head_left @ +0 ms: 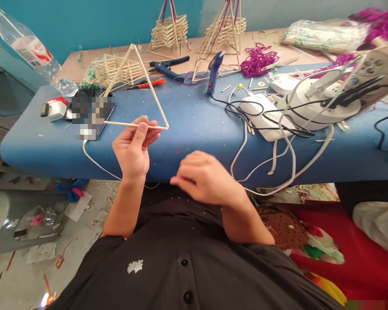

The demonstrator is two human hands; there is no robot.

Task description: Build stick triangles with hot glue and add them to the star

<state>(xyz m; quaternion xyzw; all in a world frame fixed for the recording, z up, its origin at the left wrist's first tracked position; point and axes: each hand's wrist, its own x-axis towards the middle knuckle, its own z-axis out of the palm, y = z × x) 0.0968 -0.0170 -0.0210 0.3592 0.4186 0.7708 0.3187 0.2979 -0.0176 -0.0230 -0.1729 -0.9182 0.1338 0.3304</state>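
Note:
My left hand (134,148) is raised in front of the blue padded table (194,129), thumb and fingers pinched on the bottom stick of a thin wooden stick triangle (155,92). The triangle stands upright, its apex pointing away from me. My right hand (207,176) hovers lower, near my stomach, fingers curled loosely together; whether anything lies inside them is hidden. A blue glue gun (215,69) stands upright on the table beyond the triangle.
Stacked stick towers (168,30) and a flat stick frame (114,69) sit at the back. Pliers (168,66), purple cord (258,60), a white power strip with tangled cables (271,116), a plastic bottle (29,47) and a small red-white box (53,107) crowd the table. Debris litters the floor.

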